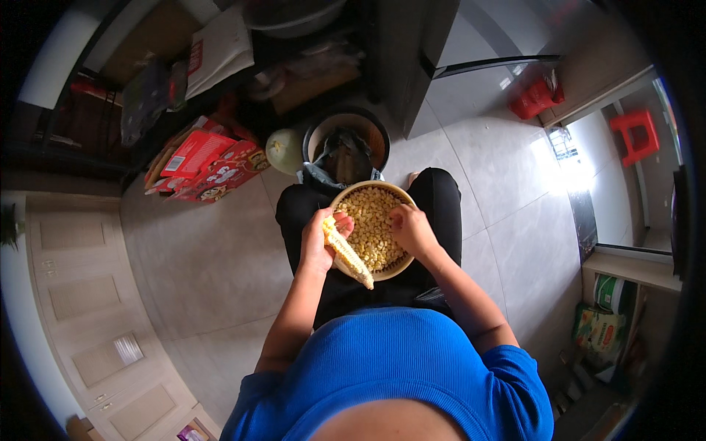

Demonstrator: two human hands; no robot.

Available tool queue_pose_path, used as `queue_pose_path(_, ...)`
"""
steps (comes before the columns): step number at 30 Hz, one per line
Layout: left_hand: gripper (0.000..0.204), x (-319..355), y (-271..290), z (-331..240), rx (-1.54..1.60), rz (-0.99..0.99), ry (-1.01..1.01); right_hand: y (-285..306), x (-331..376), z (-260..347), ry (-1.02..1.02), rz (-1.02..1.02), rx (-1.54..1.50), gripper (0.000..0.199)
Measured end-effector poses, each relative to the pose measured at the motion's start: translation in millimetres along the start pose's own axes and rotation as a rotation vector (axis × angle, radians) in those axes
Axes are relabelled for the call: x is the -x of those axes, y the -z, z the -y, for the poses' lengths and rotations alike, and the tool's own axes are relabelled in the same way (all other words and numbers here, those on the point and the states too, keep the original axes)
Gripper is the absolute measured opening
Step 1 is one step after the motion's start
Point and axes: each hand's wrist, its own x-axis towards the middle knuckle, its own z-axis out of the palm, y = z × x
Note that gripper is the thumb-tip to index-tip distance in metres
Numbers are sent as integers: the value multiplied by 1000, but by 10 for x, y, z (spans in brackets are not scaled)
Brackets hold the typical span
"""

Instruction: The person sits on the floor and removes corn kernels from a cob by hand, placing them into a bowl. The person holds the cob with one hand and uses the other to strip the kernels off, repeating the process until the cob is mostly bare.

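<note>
My left hand (319, 239) grips a corn cob (348, 254), tilted across the left rim of a round tan basket (404, 192) on my lap. Part of the cob shows pale yellow kernels, and its lower tip points toward me. Loose corn kernels (373, 220) fill much of the basket. Over the basket's right side my right hand (413, 230) is closed, its fingertips curled down at the kernels. What those fingers hold, if anything, is hidden.
Beyond my knees stands a bin (382, 140) lined with a dark bag (342, 165). A pale green melon (284, 151) and red cardboard boxes (220, 165) lie left of it. Farther right are a red basket (535, 99) and a red stool (635, 136).
</note>
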Motion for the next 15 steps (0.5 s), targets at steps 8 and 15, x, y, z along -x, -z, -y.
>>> queue_pose_path(8,19,72,133,-65,-84,-7,-124,-165,-238,-134,127,-8,35,13)
queue_pose_path(15,19,116,210,-144,61,-45,-51,-369,-378,-183,63,128,30,16)
